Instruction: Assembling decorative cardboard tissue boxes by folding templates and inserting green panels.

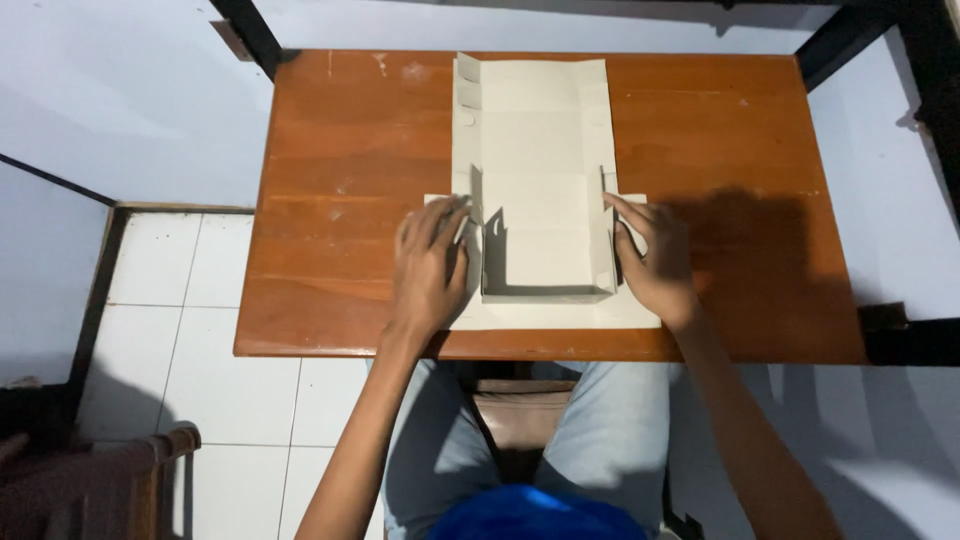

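A flat grey cardboard box (535, 150) lies in the middle of the brown table (330, 200). The left hand (430, 265) and right hand (655, 255) press its raised side flaps, fingers spread; the grip seems light.

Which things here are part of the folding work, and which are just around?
In use: cardboard box blank, partly folded up; left hand and right hand on its side walls; wooden table under it.
Just around: wooden chair, black frame bars.
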